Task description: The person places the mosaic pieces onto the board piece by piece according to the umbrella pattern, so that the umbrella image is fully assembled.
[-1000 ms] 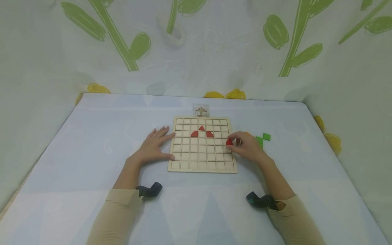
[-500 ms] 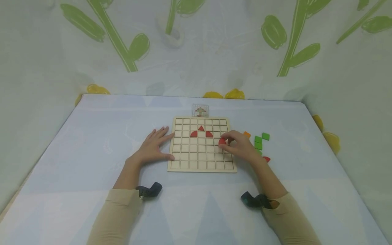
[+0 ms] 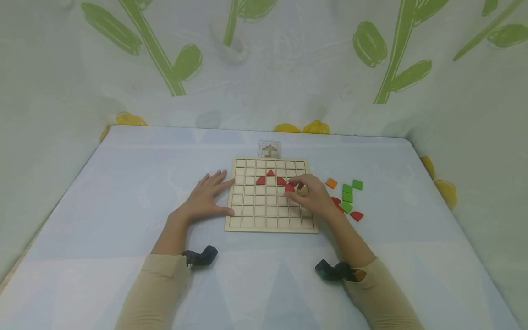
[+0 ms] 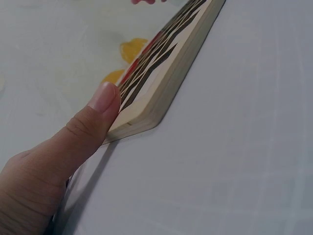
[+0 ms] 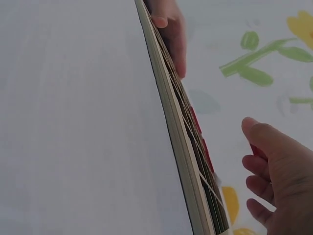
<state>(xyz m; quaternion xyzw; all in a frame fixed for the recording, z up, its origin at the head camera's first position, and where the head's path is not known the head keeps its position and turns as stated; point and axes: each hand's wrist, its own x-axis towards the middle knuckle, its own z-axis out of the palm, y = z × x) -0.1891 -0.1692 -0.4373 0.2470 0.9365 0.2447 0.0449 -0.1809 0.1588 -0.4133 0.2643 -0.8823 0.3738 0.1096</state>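
A pale wooden grid board [image 3: 259,222] lies flat on the table. In its cells sit a red triangle [image 3: 270,173] and two red quarter-circle pieces [image 3: 261,181]. My left hand [image 3: 206,198] is spread beside the board, with the thumb and a finger touching its left edge; the left wrist view has that thumb [image 4: 85,122] against the board's corner. Over the right half of the board, my right hand [image 3: 316,197] pinches a red quarter-circle piece [image 3: 289,188] between thumb and finger. In the right wrist view the thumb mostly hides this piece.
Right of the board lie several green squares [image 3: 348,188], an orange square [image 3: 332,183] and loose red pieces [image 3: 356,216]. A small printed pattern card [image 3: 270,148] touches or nearly touches the board's far edge. Behind the table rises a wall with painted plants.
My right hand has moved left over the board with the red quarter-circle piece, from the right edge inward. Loose pieces it covered now show. My left hand stays in place.
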